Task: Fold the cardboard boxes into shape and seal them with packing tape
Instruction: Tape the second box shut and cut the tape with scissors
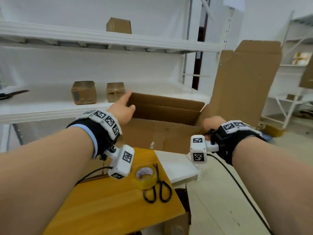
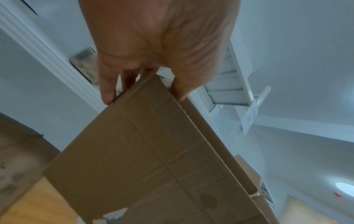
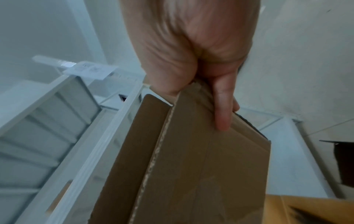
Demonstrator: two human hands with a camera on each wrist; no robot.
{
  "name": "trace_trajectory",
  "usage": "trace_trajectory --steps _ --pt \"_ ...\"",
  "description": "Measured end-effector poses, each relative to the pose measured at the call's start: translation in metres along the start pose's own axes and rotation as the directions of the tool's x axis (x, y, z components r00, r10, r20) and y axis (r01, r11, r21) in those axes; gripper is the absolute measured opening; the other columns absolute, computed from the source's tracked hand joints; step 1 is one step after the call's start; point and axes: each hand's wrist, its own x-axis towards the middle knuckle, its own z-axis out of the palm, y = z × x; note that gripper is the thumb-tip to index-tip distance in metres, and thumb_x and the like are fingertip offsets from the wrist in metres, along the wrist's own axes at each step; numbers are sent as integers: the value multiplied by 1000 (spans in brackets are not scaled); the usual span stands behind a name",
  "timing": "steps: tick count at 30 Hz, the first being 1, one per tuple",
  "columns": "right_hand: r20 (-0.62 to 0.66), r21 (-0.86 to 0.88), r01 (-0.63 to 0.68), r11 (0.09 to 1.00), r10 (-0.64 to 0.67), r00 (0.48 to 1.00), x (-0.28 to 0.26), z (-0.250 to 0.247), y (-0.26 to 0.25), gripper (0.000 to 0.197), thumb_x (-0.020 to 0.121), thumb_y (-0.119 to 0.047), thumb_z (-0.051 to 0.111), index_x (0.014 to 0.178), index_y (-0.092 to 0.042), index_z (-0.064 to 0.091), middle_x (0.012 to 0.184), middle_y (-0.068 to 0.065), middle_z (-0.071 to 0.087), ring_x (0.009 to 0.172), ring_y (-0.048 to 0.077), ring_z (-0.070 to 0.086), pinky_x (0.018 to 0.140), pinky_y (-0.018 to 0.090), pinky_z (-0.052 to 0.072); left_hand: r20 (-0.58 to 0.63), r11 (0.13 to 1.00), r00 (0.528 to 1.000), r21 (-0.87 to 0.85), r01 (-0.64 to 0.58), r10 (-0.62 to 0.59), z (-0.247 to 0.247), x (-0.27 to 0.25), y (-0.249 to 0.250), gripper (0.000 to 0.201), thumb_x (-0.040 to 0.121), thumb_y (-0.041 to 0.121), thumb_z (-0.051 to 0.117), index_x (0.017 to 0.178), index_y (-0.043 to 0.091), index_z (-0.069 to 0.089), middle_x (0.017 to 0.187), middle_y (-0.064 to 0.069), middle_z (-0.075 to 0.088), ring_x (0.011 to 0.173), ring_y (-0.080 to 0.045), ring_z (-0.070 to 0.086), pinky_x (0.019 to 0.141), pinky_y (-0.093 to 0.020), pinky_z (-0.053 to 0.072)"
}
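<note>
Both hands clamp the big cardboard box [image 1: 162, 133]: left hand [image 1: 122, 111] pinches its left top corner, right hand [image 1: 211, 123] its right corner, fingers curled over the edge. Box held open-side up above the wooden table [image 1: 108, 200], probably to square it. Tall flap [image 1: 245, 78] stands at right. Tape roll [image 1: 146, 177] and scissors [image 1: 159, 189] lie just below; shelf [image 1: 42, 107] close behind, little room forward.

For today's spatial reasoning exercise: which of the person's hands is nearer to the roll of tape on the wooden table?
Left. The left hand grips the cardboard box above the tape roll; the right hand holds the box's opposite corner, further right.
</note>
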Motion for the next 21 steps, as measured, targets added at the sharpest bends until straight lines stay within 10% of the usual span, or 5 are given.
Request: trace_trajectory --steps 3,5,8,15,21 --pt "35 343 -61 937 52 998 21 26 55 16 101 -9 48 105 -2 62 113 15 60 97 25 56 53 10 43 26 993 1000 -115 6 -3 57 13 24 65 104 33 40 155 41 1 160 -8 28 129 -35 48 105 -42 41" --pt "9 367 -75 927 78 997 34 50 89 14 100 -3 44 101 -12 55 127 18 50 87 20 55 50 10 49 69 976 996 -207 73 -60 99 21 32 67 103 37 41 154 42 -2 157 -12 30 124 -39 50 104 -50 44" --pt "108 339 -211 917 185 977 43 90 130 15 94 -13 53 81 -19 50 110 6 58 88 23 59 84 35 57 204 929 968 -309 203 -144 164 30 31 64 101 41 41 153 44 5 150 -14 37 121 -39 50 98 -55 48" --pt "289 -103 -350 931 364 885 53 177 171 30 80 -45 70 67 -32 46 91 1 60 90 27 63 86 43 56 535 758 785 -358 546 -313 288 47 7 50 102 35 39 149 31 20 133 -12 52 104 -29 60 87 -50 54" --pt "425 -125 -365 923 382 820 84 260 187 50 85 -62 58 123 -30 60 113 4 62 105 27 62 95 48 52 636 708 683 -291 644 -360 346 65 -19 22 106 26 33 93 13 46 107 -15 67 90 -26 65 84 -41 53"
